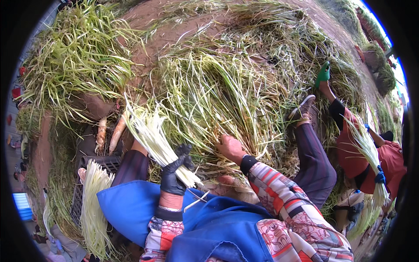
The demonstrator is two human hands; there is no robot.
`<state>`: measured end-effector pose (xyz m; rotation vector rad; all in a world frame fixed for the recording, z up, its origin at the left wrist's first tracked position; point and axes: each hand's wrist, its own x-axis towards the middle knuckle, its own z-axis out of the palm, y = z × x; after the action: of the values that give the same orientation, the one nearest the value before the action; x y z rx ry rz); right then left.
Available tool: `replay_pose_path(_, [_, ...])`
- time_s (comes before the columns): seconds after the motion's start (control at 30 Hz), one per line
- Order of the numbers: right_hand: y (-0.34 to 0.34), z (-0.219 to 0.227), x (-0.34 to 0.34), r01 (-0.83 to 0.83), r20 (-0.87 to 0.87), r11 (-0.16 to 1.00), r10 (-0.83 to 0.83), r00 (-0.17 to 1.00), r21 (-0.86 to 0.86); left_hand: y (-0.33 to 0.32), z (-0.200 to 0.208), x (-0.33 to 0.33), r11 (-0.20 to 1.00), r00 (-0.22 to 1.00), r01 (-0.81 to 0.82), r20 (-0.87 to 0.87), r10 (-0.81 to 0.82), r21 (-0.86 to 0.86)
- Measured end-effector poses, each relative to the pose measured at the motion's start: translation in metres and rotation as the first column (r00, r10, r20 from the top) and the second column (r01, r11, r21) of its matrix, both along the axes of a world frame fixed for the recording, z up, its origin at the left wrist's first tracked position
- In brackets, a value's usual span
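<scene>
A thick bundle of pale, blanched garlic chives [152, 135] slants across my left hand [173, 174], which wears a black glove and is closed around the stalks. The bundle's even white ends point down toward my blue apron [209, 218]. A loose stalk and a thin dark strip, too small to identify, lie under those ends. Bare and curled, my right hand [232, 149] reaches into a wide heap of yellow-green chives [218, 96] between my legs. Its fingertips are sunk among the stalks, so what they pinch is hidden.
Another bundle of pale chives [96, 201] lies over a black plastic crate [104, 162] at my left. A taller heap of leaves [78, 56] stands beyond it, near a person's bare feet [117, 133]. To the right sits a co-worker in red [388, 161], beside a tied bundle [371, 153].
</scene>
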<state>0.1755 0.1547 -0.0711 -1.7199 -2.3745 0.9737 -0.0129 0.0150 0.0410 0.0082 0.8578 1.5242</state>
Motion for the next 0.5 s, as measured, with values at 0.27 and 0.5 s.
replay_pose_path(0.27, [0.046, 0.107, 0.046, -0.164, -0.586, 0.654, -0.501, 0.637, -0.738, -0.008, -0.043, 0.011, 0.971, 0.956, 0.14, 0.281, -0.082, -0.192])
replay_pose_path(0.5, [-0.075, 0.139, 0.076, -0.392, -0.468, 0.471, -0.051, 0.882, -0.791, -0.009, -0.054, 0.037, 0.903, 0.982, 0.183, 0.119, -0.147, -0.388])
